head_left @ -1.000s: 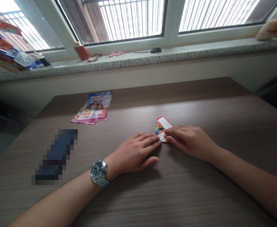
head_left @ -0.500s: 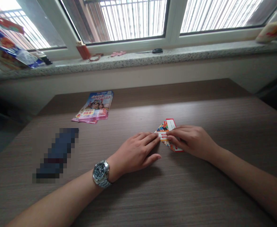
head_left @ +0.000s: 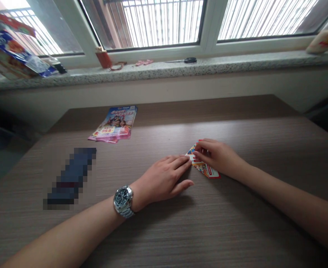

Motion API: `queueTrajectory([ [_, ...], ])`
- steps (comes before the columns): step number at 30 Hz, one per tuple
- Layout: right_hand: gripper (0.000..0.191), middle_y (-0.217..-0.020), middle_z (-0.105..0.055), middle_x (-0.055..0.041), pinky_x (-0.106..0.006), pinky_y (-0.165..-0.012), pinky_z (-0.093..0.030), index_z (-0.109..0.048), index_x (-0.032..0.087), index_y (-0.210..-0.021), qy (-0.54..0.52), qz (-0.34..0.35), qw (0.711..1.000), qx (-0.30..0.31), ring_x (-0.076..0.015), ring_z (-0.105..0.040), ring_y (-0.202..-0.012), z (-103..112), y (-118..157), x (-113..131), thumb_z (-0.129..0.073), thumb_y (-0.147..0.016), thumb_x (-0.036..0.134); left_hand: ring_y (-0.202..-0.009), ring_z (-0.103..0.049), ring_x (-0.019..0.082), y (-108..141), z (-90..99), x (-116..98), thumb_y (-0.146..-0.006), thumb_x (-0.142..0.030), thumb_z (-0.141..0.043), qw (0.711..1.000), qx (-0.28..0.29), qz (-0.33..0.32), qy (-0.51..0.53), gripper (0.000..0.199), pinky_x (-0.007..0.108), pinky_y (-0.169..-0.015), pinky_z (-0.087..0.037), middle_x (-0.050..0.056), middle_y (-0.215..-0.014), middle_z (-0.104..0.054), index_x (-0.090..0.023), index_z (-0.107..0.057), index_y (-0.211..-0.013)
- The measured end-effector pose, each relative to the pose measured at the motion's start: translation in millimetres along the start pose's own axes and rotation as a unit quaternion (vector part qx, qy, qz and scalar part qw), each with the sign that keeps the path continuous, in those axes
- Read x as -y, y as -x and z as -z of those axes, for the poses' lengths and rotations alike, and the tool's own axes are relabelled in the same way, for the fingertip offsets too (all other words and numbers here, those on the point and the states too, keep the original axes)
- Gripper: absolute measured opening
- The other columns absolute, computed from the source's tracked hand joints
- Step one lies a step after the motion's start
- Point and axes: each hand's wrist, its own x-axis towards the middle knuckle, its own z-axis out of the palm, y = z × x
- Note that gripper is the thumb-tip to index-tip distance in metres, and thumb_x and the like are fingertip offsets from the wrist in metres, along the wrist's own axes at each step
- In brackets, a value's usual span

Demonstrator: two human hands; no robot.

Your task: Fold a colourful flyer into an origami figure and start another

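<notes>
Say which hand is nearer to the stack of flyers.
The left hand: it rests right of the flyers, on their near side; the right hand is farther right, at the folded paper.

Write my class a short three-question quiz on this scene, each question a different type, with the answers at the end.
1. Multiple choice. Where does the small red container with the pale top stand?
A) On the brown table
B) On the windowsill
C) On the stack of leaflets

2. True or false: the watch is worn on the right wrist.

3. Fill in the missing word: the hand laid palm down, with its fingertips at the near-left corner of the folded paper, is the person's ____ hand.

Key: 1. B; 2. False; 3. left
</notes>
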Motion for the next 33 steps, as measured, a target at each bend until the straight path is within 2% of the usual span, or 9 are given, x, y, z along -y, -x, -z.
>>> queueTrajectory([
  [3,0.017,-0.076,-0.062,-0.0009,-0.028,-0.062,-0.041,-0.061,0.021,-0.082,0.005,-0.017,1.000,0.019,-0.0163,-0.057,-0.067,-4.4,-9.4,-1.0,-0.061,-0.096,0.032,-0.139,-0.051,0.030,0.0,0.8,0.6,-0.106,-0.051,-0.041,1.000,-0.002,-0.001,0.005,0.057,0.044,-0.118,-0.041,0.015,-0.155,-0.049,-0.013,-0.047,-0.149],
  [6,0.015,-0.075,-0.061,0.0003,-0.027,-0.060,-0.037,-0.058,0.022,-0.083,0.027,-0.008,1.000,0.012,-0.0159,-0.054,-0.066,-8.9,-13.7,-0.7,-0.062,-0.094,0.032,-0.139,-0.050,0.030,0.6,1.0,0.8,-0.106,-0.050,-0.041,1.000,-0.002,-0.004,0.003,0.057,0.045,-0.117,-0.040,0.015,-0.154,-0.049,-0.013,-0.047,-0.149],
  [11,0.024,-0.071,-0.060,0.0007,-0.028,-0.058,-0.033,-0.056,0.022,-0.076,0.038,-0.033,0.998,0.021,-0.0154,-0.052,-0.064,-11.5,-16.2,0.7,-0.063,-0.094,0.035,-0.138,-0.050,0.030,0.5,0.2,2.2,-0.107,-0.050,-0.039,1.000,-0.003,-0.009,-0.009,0.056,0.044,-0.118,-0.040,0.013,-0.153,-0.051,-0.014,-0.047,-0.149],
  [17,0.024,-0.071,-0.061,0.0008,-0.028,-0.059,-0.032,-0.056,0.022,-0.075,0.054,-0.041,0.997,0.027,-0.0155,-0.052,-0.065,-13.6,-19.8,-0.5,-0.067,-0.092,0.035,-0.135,-0.051,0.031,-0.3,0.4,3.2,-0.107,-0.050,-0.039,1.000,-0.012,-0.005,-0.013,0.054,0.046,-0.115,-0.043,0.013,-0.148,-0.054,-0.015,-0.051,-0.147],
  [33,0.021,-0.074,-0.061,-0.0002,-0.029,-0.062,-0.031,-0.053,0.023,-0.078,0.096,-0.010,0.995,0.031,-0.0172,-0.052,-0.069,-15.4,-20.0,2.5,-0.059,-0.096,0.033,-0.136,-0.051,0.030,-0.3,-0.6,5.0,-0.107,-0.049,-0.041,1.000,-0.020,-0.003,0.016,0.052,0.046,-0.117,-0.042,0.012,-0.148,-0.055,-0.016,-0.053,-0.145],
])
